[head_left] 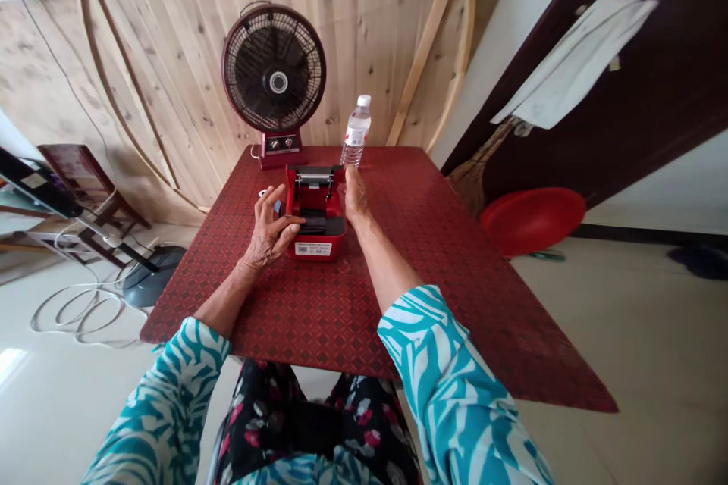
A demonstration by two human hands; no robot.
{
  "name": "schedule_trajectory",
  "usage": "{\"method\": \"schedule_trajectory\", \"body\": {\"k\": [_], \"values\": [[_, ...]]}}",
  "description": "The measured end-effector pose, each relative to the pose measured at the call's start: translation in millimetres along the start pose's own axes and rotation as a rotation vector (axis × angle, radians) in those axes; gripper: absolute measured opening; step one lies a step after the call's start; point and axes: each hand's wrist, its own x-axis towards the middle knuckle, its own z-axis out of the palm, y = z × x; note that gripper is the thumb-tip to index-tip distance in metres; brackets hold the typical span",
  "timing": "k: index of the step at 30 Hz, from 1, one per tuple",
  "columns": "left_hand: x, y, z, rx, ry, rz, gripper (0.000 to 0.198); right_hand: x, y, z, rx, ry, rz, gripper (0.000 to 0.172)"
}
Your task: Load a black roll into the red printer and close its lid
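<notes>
A small red machine (319, 248) with black parts stands on the table, its lid (315, 176) raised and a metallic roller showing across it. On its front is a white label with print. My left hand (268, 229) is at the machine's left side, fingers apart, with one finger reaching over the black inner part (312, 223). My right hand (356, 195) grips the right side of the machine near the raised lid; some of its fingers are hidden. A small white item, partly behind my left hand, cannot be made out.
On the dark red patterned table (432, 258), a fan (274, 72) and a clear water bottle (356, 132) stand at the back. A red basin (535, 220) and a broom (475, 174) are to the right. White cable (85, 307) lies coiled on the left floor.
</notes>
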Motion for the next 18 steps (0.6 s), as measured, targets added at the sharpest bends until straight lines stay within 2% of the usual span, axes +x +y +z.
{"method": "schedule_trajectory", "body": {"k": [2,5,9,13,18], "values": [[-0.1,0.6,0.1,-0.016,0.010,0.015,0.038,-15.7,-3.8,-4.3,-0.031,0.012,0.032,0.055],[-0.8,1.0,-0.2,-0.060,0.023,-0.018,0.036,-42.5,-8.5,-10.2,-0.090,0.062,-0.041,0.054],[-3.2,-3.1,0.8,-0.088,0.031,-0.134,0.054,-70.2,-10.7,-12.5,-0.188,0.080,-0.094,0.048],[-5.7,-11.7,4.8,-0.056,-0.032,-0.105,0.060,-82.0,-13.7,-12.4,-0.214,0.080,-0.090,0.048],[-5.3,-13.8,7.9,-0.039,-0.033,-0.137,0.058,-85.9,-16.9,-13.0,-0.186,0.076,-0.056,0.050]]}}
